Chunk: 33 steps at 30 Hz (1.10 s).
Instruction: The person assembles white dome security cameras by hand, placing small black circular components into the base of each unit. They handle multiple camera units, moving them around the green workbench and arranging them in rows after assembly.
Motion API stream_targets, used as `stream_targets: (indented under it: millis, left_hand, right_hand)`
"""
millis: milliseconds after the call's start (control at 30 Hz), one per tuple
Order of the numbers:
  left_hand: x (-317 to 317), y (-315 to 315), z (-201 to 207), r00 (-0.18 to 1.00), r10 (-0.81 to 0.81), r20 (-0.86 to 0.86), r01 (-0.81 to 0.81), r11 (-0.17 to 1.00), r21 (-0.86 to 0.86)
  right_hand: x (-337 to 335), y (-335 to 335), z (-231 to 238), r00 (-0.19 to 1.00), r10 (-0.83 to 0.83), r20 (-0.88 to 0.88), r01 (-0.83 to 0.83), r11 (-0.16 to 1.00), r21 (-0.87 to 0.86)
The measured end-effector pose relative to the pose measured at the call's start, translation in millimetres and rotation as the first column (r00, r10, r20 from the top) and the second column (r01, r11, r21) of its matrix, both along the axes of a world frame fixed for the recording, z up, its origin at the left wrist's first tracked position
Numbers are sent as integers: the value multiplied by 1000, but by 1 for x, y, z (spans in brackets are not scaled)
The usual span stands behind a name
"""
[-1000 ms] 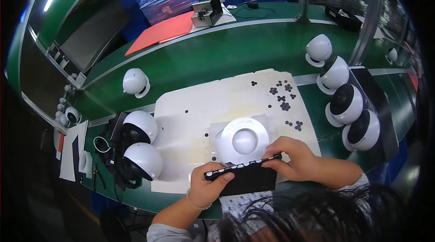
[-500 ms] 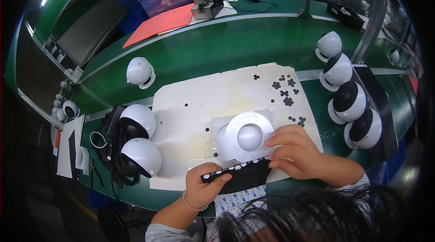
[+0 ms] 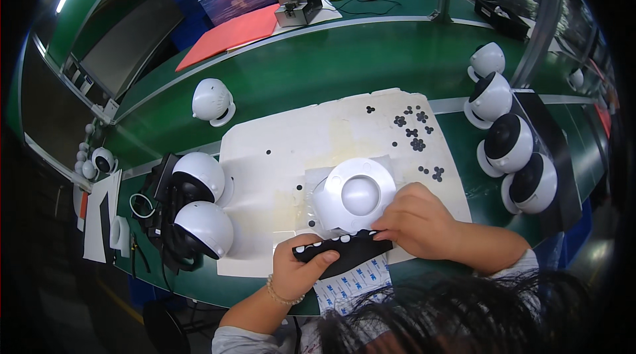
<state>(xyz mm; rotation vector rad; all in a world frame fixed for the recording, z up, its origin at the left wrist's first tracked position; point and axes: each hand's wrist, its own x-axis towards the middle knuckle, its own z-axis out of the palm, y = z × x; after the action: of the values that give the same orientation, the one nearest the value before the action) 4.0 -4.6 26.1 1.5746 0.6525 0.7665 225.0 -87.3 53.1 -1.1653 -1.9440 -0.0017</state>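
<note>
Centrally: one thin black sheet with round white spots along its far edge (image 3: 346, 251), held over the near edge of an off-white flat mat (image 3: 255, 211) on a green surface (image 3: 464, 142). Left hand (image 3: 298, 269): clasping the sheet's left end. Right hand (image 3: 421, 221): seemingly pinching its right end, contact partly hidden. Just beyond: one white rounded device, ring-shaped base uppermost (image 3: 361, 195).

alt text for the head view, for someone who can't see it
The left hand holds a black sheet with white spots, the right hand at its edge, before a white device on a pale board. Rounded devices sit left and right.
</note>
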Motion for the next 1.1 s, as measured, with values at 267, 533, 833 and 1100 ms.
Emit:
stream_targets:
  millis: [267, 533, 833, 1100]
  left_hand:
    - [3, 6, -2, 998, -67, 11, 62, 970, 236]
    - [-1, 8, -3, 999, -41, 4, 36, 919, 392]
    - [2, 9, 1, 999, -54, 6, 44, 865, 500]
    - [1, 10, 0, 998, -60, 11, 48, 891, 451]
  right_hand:
    - [5, -4, 11, 995, 7, -100, -23, 986, -163]
    - [8, -11, 27, 942, -31, -334, -53, 970, -238]
    - [15, -14, 27, 860, -115, -498, -133, 891, -435]
    - [24, -21, 29, 885, -173, -432, -28, 908, -419]
